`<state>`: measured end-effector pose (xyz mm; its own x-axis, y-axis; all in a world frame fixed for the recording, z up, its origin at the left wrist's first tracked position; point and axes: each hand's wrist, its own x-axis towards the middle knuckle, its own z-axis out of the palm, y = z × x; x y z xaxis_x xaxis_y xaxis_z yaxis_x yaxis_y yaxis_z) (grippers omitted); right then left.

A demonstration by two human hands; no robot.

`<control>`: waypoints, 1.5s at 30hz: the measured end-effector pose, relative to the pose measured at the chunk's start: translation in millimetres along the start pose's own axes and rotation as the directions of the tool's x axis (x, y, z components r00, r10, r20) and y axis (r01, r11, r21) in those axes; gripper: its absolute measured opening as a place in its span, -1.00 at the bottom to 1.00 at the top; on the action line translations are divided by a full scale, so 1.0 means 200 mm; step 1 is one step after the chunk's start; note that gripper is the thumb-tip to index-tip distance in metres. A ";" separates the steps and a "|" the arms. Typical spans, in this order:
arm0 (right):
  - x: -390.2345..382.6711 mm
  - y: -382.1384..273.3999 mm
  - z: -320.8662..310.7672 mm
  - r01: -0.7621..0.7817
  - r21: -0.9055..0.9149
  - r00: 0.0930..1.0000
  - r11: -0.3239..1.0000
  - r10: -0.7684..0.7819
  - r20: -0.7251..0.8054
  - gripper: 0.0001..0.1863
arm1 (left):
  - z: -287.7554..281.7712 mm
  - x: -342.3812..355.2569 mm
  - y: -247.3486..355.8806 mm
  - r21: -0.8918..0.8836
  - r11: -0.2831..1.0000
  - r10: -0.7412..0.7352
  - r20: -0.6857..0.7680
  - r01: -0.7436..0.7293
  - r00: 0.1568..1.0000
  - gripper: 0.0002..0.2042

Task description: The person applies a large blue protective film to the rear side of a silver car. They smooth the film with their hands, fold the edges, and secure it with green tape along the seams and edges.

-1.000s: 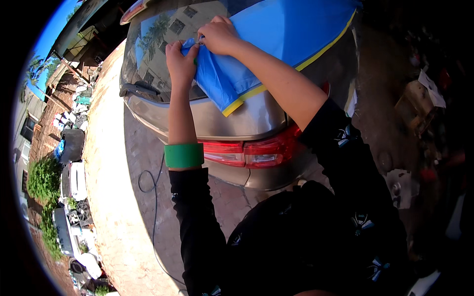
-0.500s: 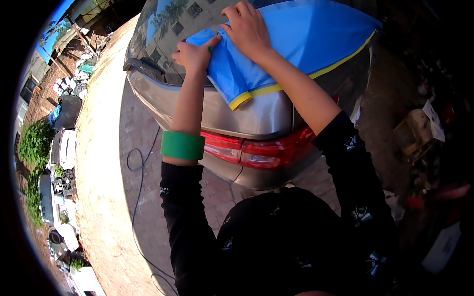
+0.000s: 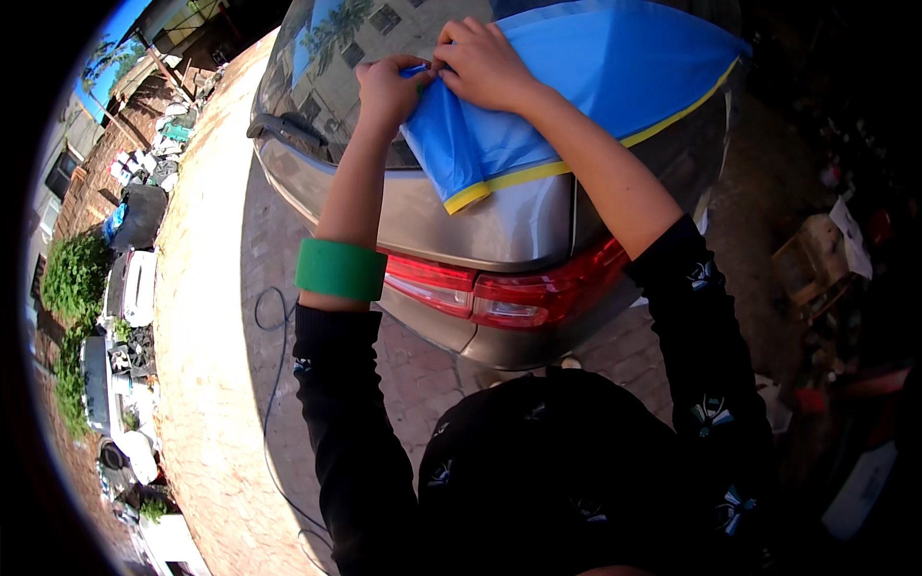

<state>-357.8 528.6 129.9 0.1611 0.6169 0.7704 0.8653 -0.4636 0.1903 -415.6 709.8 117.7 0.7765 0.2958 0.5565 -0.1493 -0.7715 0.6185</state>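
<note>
A blue masking film (image 3: pixel 576 72) with a yellow tape edge (image 3: pixel 663 132) lies over the rear corner of a bronze-coloured car (image 3: pixel 461 221). Its left end is gathered into folds. My left hand (image 3: pixel 389 94) pinches the upper left corner of the film. Beside it, fingertips almost touching, my right hand (image 3: pixel 485 67) is closed on the same gathered edge. A roll of green tape (image 3: pixel 340 270) sits around my left forearm like a cuff. The exact grip between the fingers is partly hidden.
The rear window (image 3: pixel 346 48) is left of the film, with a wiper (image 3: pixel 286 128) at its lower corner. Below is a red tail light (image 3: pixel 509 296). A dark hose (image 3: pixel 267 422) lies on the paving. Discarded parts (image 3: pixel 139 288) line the left; a cardboard box (image 3: pixel 812 254) stands right.
My left hand has moved right and up to meet my right hand. The film's loose upper left corner, spread out before, is now drawn in between the fingers.
</note>
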 end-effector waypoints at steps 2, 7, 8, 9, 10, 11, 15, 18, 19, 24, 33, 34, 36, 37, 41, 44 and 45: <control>-0.01 0.02 0.02 -0.006 -0.004 1.000 1.000 0.006 -0.010 -0.87 | -0.02 -0.05 0.09 0.152 0.987 0.053 -0.020 -0.049 0.998 -0.70; -0.01 -0.02 0.06 -0.143 -0.031 0.990 0.989 0.142 -0.016 -0.85 | -0.02 -0.04 0.09 0.309 0.940 0.147 0.011 -0.144 0.989 -0.70; 0.00 -0.02 0.07 -0.165 -0.039 0.986 0.986 0.164 -0.015 -0.85 | -0.01 -0.05 0.10 0.323 0.934 0.165 -0.011 -0.153 0.986 -0.70; 0.00 -0.03 0.07 -0.187 -0.048 0.982 0.981 0.187 -0.015 -0.85 | 0.01 -0.06 0.11 0.299 0.940 0.189 -0.060 -0.163 0.980 -0.71; 0.00 -0.03 0.08 -0.210 -0.056 0.978 0.976 0.210 -0.015 -0.85 | 0.03 -0.07 0.11 0.275 0.946 0.210 -0.109 -0.174 0.972 -0.72; 0.00 -0.04 0.09 -0.221 -0.058 0.975 0.974 0.220 -0.014 -0.85 | 0.04 -0.08 0.10 0.251 0.950 0.231 -0.158 -0.187 0.960 -0.73; 0.01 -0.07 0.08 -0.295 -0.094 0.955 0.951 0.295 -0.015 -0.85 | 0.06 -0.07 0.05 0.159 0.938 0.336 -0.204 -0.307 0.920 -0.76; 0.03 -0.11 0.08 -0.335 -0.107 0.942 0.936 0.336 -0.005 -0.85 | 0.06 -0.07 0.04 0.129 0.937 0.346 -0.230 -0.324 0.910 -0.76; 0.02 -0.11 0.09 -0.345 -0.109 0.938 0.932 0.348 0.005 -0.84 | 0.06 -0.07 0.04 0.112 0.934 0.356 -0.232 -0.338 0.905 -0.76; 0.01 -0.06 0.14 -0.324 -0.101 0.945 0.941 0.318 -0.077 -0.83 | 0.06 -0.04 0.03 0.056 0.913 0.406 -0.226 -0.404 0.886 -0.74; 0.04 -0.11 0.07 -0.390 -0.094 0.921 0.916 0.390 -0.016 -0.80 | 0.03 -0.05 0.08 0.036 0.908 0.417 -0.205 -0.418 0.886 -0.73; 0.04 -0.11 0.07 -0.395 -0.093 0.919 0.914 0.395 -0.018 -0.80 | 0.04 -0.05 0.08 0.021 0.903 0.423 -0.211 -0.428 0.881 -0.75; 0.04 -0.10 0.07 -0.409 -0.069 0.912 0.910 0.409 -0.016 -0.81 | 0.04 -0.04 0.10 -0.010 0.894 0.435 -0.225 -0.448 0.872 -0.78; 0.04 -0.10 0.08 -0.417 -0.056 0.909 0.907 0.417 -0.015 -0.82 | 0.03 -0.04 0.10 -0.025 0.893 0.432 -0.225 -0.448 0.873 -0.78; 0.06 -0.11 0.08 -0.459 -0.045 0.887 0.887 0.461 0.021 -0.81 | 0.02 -0.07 0.13 -0.036 0.917 0.383 -0.201 -0.398 0.902 -0.76; 0.07 -0.13 0.06 -0.483 -0.033 0.873 0.875 0.484 0.058 -0.79 | 0.01 -0.07 0.13 -0.006 0.922 0.379 -0.194 -0.388 0.905 -0.74; 0.08 -0.14 0.06 -0.490 -0.036 0.868 0.871 0.492 0.067 -0.79 | 0.01 -0.06 0.13 0.005 0.918 0.389 -0.195 -0.396 0.900 -0.75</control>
<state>-373.6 557.9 129.2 0.5971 0.3500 0.7218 0.6575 -0.7291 -0.1902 -428.2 685.6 125.8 0.5215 0.0761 0.8498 -0.4414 -0.8283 0.3451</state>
